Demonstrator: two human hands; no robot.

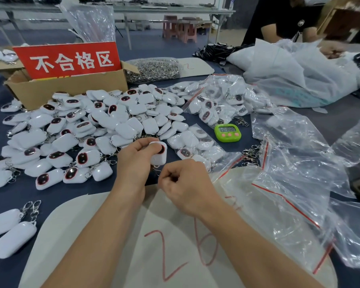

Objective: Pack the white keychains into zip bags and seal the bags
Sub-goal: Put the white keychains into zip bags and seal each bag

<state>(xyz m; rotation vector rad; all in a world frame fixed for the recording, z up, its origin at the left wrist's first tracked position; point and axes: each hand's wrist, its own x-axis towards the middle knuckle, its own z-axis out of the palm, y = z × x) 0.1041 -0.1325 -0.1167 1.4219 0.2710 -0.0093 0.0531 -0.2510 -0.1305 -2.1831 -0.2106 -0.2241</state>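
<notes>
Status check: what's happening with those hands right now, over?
Left hand grips one white keychain. Right hand curled just below it; pinching what, unclear. Zip bags lie to the right, unblocked.

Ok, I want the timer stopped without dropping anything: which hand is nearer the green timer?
Right. The right hand is just camera-side and slightly left of the green timer; the left hand, holding a white keychain, is farther off to its left.
</notes>
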